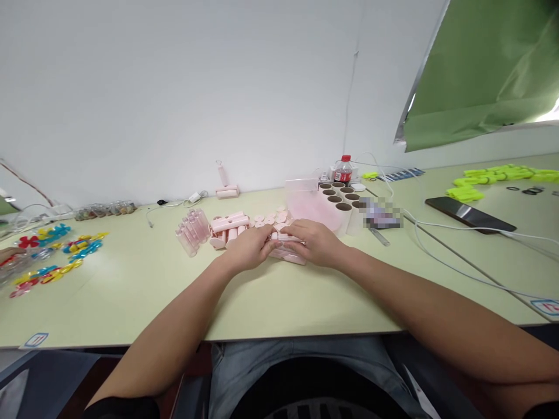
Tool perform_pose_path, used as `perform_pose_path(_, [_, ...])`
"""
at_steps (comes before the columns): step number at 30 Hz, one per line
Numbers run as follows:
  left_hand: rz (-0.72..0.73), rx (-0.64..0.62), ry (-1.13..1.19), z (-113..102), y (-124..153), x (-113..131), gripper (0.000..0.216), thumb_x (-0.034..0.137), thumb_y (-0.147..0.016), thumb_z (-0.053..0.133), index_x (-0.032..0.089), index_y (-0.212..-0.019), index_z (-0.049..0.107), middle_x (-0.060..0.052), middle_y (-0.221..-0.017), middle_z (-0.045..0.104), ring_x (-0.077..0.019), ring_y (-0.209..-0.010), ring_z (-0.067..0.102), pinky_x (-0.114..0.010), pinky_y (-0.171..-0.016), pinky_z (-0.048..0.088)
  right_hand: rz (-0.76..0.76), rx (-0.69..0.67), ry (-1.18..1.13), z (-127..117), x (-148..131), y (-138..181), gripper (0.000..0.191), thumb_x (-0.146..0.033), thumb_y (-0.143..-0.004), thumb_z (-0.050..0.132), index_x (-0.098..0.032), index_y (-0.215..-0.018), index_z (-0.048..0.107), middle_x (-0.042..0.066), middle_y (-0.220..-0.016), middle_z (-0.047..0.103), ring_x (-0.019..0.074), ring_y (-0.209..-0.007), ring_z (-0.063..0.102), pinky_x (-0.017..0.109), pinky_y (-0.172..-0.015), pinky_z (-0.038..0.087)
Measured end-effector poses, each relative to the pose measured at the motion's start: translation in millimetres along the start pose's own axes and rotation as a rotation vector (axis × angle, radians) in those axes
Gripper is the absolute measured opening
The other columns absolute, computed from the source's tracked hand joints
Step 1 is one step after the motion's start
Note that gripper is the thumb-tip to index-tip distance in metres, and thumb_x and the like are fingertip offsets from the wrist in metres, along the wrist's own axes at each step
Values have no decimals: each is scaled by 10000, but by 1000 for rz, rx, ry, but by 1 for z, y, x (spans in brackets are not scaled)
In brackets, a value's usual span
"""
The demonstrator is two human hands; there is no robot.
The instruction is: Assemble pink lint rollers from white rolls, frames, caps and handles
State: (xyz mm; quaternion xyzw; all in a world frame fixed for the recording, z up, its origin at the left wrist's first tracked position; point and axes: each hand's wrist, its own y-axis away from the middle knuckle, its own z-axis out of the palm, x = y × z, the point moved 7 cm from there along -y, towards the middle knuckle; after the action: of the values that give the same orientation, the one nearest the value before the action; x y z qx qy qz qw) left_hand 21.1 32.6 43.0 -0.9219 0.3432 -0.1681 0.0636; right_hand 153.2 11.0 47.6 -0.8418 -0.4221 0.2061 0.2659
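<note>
Both of my hands meet over a pink plastic lint roller part (287,254) near the middle of the table. My left hand (250,249) grips its left end between thumb and fingers. On the other end, my right hand (318,243) is closed, thumb below and fingers on top. The fingers hide much of the part. Just left of my left hand lies a pile of pink roller covers (229,222), with clear pink handles (193,231) beyond. Round pink caps (269,218) lie behind my hands. A lint roller (227,191) with its handle up leans against the wall.
Right of the caps are a pink plastic bag (317,210), upright rolls with brown cores (343,206) and a cola bottle (343,170). A phone (470,215) and white cables (454,270) lie farther right. Colourful plastic pieces (56,270) and another person's hand (11,254) are at far left.
</note>
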Motion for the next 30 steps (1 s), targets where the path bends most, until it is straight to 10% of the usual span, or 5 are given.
perform_pose_path(30, [85, 30, -38, 7, 1, 8, 239, 396, -935, 410, 187, -930, 527, -64, -822, 636, -209, -712, 569, -307, -607, 372, 285, -108, -335, -2, 6, -1, 280, -396, -892, 554, -177, -811, 708, -14, -601, 566, 115, -548, 441, 244, -541, 315])
